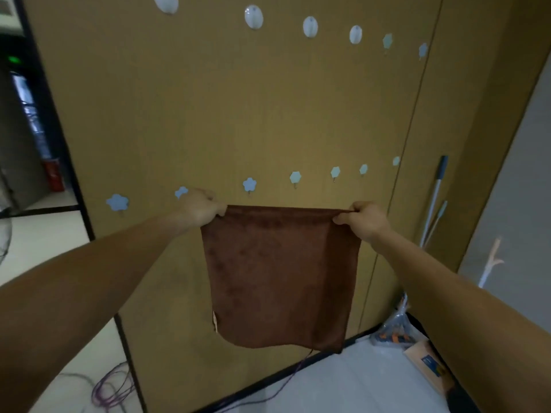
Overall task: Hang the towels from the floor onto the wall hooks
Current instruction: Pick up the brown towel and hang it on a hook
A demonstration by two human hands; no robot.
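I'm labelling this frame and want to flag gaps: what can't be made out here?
Head view only:
- Wall behind the brown towel: hidden by the cloth.
- Blue flower hook: partly covered by the left hand.
- Towel tag: too small to read.
- Top oval hook: cut off by the upper edge.
- Cardboard box: partly hidden by the right arm.
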